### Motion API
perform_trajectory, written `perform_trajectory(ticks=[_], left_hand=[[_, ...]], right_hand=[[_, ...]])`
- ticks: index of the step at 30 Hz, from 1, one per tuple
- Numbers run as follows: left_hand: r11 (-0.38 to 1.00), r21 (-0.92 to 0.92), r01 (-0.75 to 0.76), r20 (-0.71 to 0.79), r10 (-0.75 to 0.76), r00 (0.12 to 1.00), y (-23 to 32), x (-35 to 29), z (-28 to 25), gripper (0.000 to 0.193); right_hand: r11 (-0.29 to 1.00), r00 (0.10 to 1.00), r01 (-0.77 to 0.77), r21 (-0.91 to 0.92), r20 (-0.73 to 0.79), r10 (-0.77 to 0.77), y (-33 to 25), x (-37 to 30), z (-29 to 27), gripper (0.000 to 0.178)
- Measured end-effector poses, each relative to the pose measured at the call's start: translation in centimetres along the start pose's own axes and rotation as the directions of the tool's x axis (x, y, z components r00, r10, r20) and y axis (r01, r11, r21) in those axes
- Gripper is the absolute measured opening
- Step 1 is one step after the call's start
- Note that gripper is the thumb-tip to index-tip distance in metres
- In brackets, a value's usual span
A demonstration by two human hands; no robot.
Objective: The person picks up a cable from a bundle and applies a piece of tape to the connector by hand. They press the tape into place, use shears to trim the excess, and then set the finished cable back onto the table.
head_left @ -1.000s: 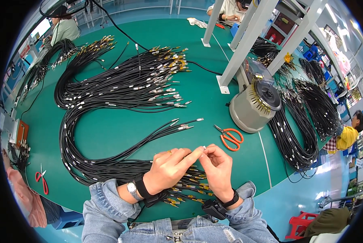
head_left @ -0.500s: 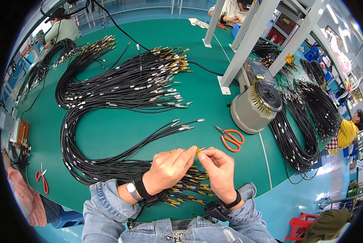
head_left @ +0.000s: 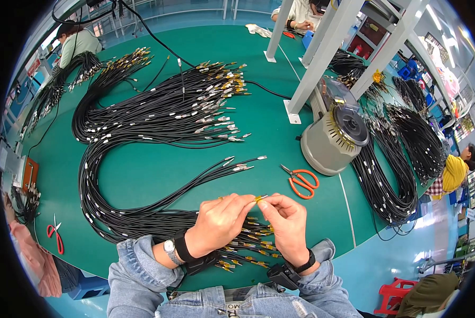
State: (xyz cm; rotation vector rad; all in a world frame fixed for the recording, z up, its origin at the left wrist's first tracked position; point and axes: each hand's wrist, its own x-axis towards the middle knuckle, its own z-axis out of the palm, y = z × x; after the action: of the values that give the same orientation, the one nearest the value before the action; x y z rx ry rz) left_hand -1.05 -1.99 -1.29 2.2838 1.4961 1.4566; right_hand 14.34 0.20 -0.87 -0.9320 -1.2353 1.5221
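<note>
Above the near edge of the green table, my left hand [head_left: 221, 218] and my right hand [head_left: 285, 220] meet fingertip to fingertip. Between them they pinch a cable end with a small piece of yellow tape [head_left: 259, 198] on it; a thin tip sticks out to the right. The rest of that cable is hidden behind my left hand. Under and beside my hands lies a thick curved bundle of black cables [head_left: 136, 220], many ends wrapped in yellow. Several cable ends with white tags [head_left: 240, 167] lie beyond my hands.
Orange-handled scissors [head_left: 303, 183] lie right of my hands, before a round grey tape dispenser [head_left: 333, 140]. Grey metal posts [head_left: 322, 63] rise from the table. Red-handled scissors [head_left: 59, 238] lie far left. More cable bundles [head_left: 386, 175] hang over the right edge. Other people sit around.
My fingertips have shifted slightly on the cable end, and more of the yellow tape shows between them. A person at the far left has leaned lower.
</note>
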Motion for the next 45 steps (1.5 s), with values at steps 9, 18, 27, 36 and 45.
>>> perform_trajectory(ticks=[9,18,27,36,45], left_hand=[[0.994,-0.091,0.056,-0.017,-0.058,0.998,0.0,-0.4,0.4,0.009],[0.963,-0.165,0.211,-0.003,-0.214,0.977,0.2,-0.2,0.1,0.006],[0.954,-0.192,0.230,-0.007,-0.236,0.972,0.3,-0.3,0.3,0.003],[0.787,-0.391,0.476,0.257,-0.404,0.878,0.3,0.3,-0.8,0.012],[0.519,-0.549,0.655,0.551,-0.365,0.751,-0.8,0.4,-1.7,0.025]], right_hand=[[1.000,1.000,-0.025,0.007,-0.006,0.025,-0.2,0.1,0.4,0.007],[0.987,0.989,-0.150,0.057,0.003,0.150,-0.8,0.0,0.4,0.015],[0.991,0.997,-0.078,0.111,0.027,0.075,-0.3,0.2,1.0,0.010],[0.998,0.997,0.060,-0.003,0.055,-0.059,0.5,0.3,0.7,0.008],[0.995,0.996,0.050,-0.084,0.080,-0.043,0.3,0.5,0.4,0.009]])
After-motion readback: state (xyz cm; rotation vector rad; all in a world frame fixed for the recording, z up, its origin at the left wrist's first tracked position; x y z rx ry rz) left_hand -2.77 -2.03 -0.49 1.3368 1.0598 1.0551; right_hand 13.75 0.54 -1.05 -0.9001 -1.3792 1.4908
